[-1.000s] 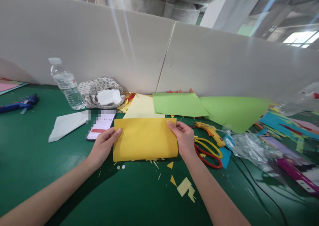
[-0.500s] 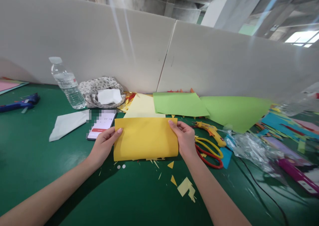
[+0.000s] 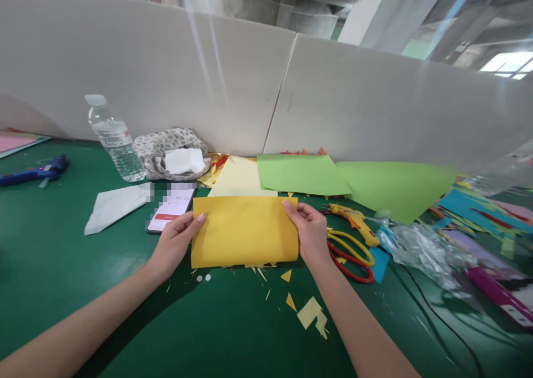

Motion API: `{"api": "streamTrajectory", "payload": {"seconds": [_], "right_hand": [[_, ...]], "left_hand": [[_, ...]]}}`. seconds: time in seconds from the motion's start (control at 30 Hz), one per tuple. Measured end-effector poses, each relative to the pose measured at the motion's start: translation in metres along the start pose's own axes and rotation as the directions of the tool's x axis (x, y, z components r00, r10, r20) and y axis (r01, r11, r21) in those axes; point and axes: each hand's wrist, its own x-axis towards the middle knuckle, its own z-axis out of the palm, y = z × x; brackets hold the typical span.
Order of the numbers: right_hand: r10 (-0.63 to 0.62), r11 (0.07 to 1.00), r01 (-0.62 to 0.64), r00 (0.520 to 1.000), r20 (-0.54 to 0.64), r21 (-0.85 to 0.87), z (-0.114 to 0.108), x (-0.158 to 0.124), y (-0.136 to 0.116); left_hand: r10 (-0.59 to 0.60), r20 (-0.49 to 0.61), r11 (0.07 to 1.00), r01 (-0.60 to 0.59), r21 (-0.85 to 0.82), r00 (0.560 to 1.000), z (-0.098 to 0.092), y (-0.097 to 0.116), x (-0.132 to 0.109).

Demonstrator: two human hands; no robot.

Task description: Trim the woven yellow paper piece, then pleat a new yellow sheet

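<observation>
A sheet of yellow paper is held up between my two hands, its lower edge curving over. My left hand pinches its left edge, thumb on the face toward me and the other fingers behind. On the opposite edge, my right hand grips near the upper corner in the same way. Just right of that hand lie scissors with red and yellow handles, and a yellow glue gun. Beside my left hand rests a phone with a lit screen.
Green paper and a cream sheet lie along the white partition. A water bottle, a patterned cloth pouch and a blue glue gun stand left. Yellow scraps lie in front; crumpled plastic and a power strip sit right.
Both hands keep the same hold on the yellow paper. The whole view has shifted very slightly; nothing else has visibly moved.
</observation>
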Motion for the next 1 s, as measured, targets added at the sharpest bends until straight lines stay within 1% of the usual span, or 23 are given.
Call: {"api": "streamTrajectory", "payload": {"seconds": [0.2,0.37,0.57,0.73,1.0], "right_hand": [[0.019,0.999,-0.020,1.000,0.012,0.036,-0.0007,-0.0001,0.0007],[0.013,0.999,-0.014,1.000,0.022,0.041,-0.0009,-0.0005,0.0008],[0.012,0.999,-0.012,1.000,0.013,0.029,-0.0007,-0.0001,0.0009],[0.007,0.999,-0.007,1.000,0.004,0.038,0.0000,-0.0003,0.0008],[0.007,0.999,-0.007,1.000,0.001,0.042,-0.0015,0.0000,0.0025]], "left_hand": [[-0.001,-0.015,1.000,0.001,0.015,1.000,-0.0005,-0.0010,-0.0002],[0.000,0.008,1.000,0.000,0.011,1.000,-0.0003,0.0003,-0.0010],[0.020,-0.006,0.997,-0.020,0.074,1.000,-0.0002,0.0015,-0.0007],[0.004,0.007,0.999,-0.005,0.051,1.000,-0.0006,0.0001,0.0001],[0.022,-0.007,0.998,-0.022,0.063,1.000,-0.0010,-0.0004,0.0000]]}}
